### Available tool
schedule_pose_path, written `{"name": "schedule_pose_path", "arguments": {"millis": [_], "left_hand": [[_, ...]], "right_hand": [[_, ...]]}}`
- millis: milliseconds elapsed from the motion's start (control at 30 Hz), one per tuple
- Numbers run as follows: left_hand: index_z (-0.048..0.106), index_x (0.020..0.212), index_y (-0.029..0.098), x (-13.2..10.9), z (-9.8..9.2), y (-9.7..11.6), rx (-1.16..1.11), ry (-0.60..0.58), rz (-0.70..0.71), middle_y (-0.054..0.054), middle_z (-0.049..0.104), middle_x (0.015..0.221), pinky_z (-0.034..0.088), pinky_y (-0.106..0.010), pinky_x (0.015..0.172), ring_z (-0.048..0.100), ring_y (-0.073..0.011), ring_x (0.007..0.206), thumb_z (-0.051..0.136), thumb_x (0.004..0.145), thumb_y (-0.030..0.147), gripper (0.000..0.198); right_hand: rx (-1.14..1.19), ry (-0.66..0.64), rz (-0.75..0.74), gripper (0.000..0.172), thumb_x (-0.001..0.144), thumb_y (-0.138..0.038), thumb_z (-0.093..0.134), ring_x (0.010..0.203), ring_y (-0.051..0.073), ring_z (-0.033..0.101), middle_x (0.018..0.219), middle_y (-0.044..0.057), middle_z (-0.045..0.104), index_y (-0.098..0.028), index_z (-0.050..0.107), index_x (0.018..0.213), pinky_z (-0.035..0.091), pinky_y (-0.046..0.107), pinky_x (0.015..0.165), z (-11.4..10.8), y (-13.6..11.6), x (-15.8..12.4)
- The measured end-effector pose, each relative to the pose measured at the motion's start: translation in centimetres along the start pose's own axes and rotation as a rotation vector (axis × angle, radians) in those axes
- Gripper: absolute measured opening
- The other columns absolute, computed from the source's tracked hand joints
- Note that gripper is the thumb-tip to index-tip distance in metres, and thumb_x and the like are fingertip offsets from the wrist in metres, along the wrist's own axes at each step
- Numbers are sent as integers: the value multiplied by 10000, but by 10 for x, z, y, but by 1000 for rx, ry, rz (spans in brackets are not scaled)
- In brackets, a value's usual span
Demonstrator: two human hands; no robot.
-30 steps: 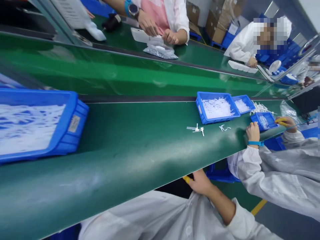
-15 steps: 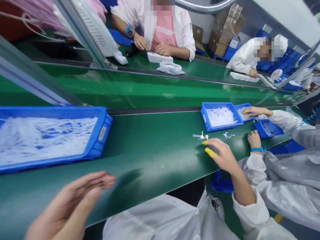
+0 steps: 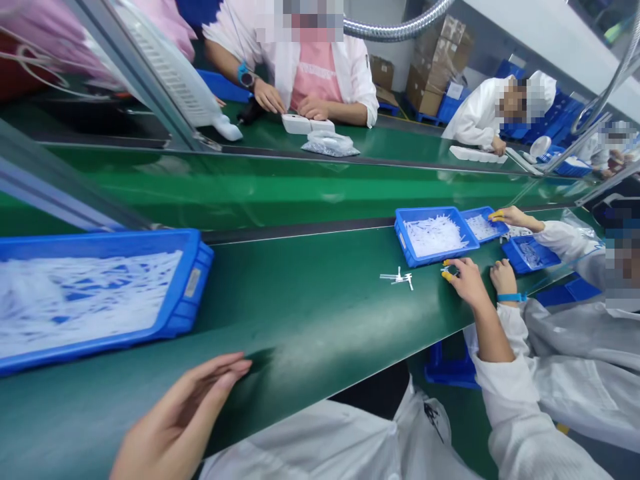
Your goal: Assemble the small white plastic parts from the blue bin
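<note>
From the head camera, the left hand (image 3: 183, 417) lies low over the near edge of the green table (image 3: 300, 313), fingers straight, held together and empty, palm turned partly sideways. Near it, farther along the surface, stands a large blue bin (image 3: 193, 283) filled with white plastic strips.

The right hand (image 3: 465, 279) reaches far out to the right, its fingertips capped in yellow finger cots (image 3: 445, 275), and presses down on a few small white parts (image 3: 450, 269); whether it pinches one I cannot tell. Just left of it lies a loose cluster of white plastic pieces (image 3: 397, 277). Just beyond stands a smaller blue tray (image 3: 403, 237) of white strips.

Right beside that hand rests a co-worker's hand (image 3: 503, 277) with a blue wristband (image 3: 509, 297). Across the conveyor, another person in a pink apron handles white boxes (image 3: 305, 123).
</note>
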State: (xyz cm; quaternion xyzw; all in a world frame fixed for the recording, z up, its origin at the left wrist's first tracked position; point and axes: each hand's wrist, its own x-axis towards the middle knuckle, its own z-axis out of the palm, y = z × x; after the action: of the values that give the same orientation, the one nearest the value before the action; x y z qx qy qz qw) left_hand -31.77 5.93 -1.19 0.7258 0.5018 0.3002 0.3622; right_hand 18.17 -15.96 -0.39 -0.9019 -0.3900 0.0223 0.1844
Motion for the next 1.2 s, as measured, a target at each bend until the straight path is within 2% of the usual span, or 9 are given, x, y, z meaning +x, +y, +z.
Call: {"name": "schedule_pose_path", "arguments": {"millis": [100,267,433,600,700,833,967,1033,1200], "left_hand": [[785,992,344,4,-2,1,-69,-104,-91,13,848,1051,680,-339,916,821,-272,1003,643,823,740,453],[787,1071,286,6,0,4,-99,-107,-161,-37,845,1055,639,-397,1025,806,-289,1042,653,847,716,502],[767,1041,221,7,3,4,-214,-91,-150,-77,843,1013,647,-403,970,805,-275,993,693,873,666,481],[760,1054,183,3,6,1,-381,-99,-122,-113,833,1013,645,-374,946,806,-259,992,681,941,596,436],[762,1069,175,3,6,-2,-438,-90,-109,-116,828,1027,636,-363,964,802,-246,1006,671,968,565,413],[763,1080,174,-1,4,1,-462,-107,-107,-118,828,1036,631,-371,976,799,-251,1015,674,960,575,428],[757,1081,181,-4,2,0,-397,-95,-130,-118,828,1058,624,-379,995,795,-263,1037,707,927,610,459],[758,1085,185,-1,3,-4,-359,-91,-136,-118,828,1065,627,-382,990,794,-272,1040,717,905,639,490],[761,1099,206,1,3,-2,-281,-89,-149,-99,832,1077,621,-410,1038,792,-287,1062,700,892,682,522]], "right_hand": [[23,-59,-55,279,916,-220,671,966,232,654,1192,96,659,-211,761,1180,534,378,960,-5,1,10],[-11,-159,-99,190,828,-144,680,855,196,655,965,44,689,-201,732,1002,503,294,805,-14,1,24],[-11,-229,-133,118,769,-208,683,785,229,661,876,60,728,-209,703,885,483,325,735,-23,-4,30],[25,-290,-212,154,758,-401,699,720,318,697,869,133,754,-288,713,863,497,454,648,-10,48,47],[31,-280,-204,153,674,-447,713,625,343,672,744,90,713,-369,665,797,481,488,574,6,72,65],[-92,-318,-93,131,637,-373,704,616,337,659,699,94,688,-332,615,723,492,495,620,-7,39,61],[-168,-346,-150,83,724,-282,694,707,269,669,738,84,714,-235,658,782,472,378,705,-28,-13,44],[-187,-334,-139,122,760,-271,702,772,233,681,790,53,737,-206,699,863,464,314,729,-30,-18,44],[-198,-250,-83,164,870,-258,662,823,208,681,910,59,761,-181,732,997,450,274,726,-48,4,35]]}}
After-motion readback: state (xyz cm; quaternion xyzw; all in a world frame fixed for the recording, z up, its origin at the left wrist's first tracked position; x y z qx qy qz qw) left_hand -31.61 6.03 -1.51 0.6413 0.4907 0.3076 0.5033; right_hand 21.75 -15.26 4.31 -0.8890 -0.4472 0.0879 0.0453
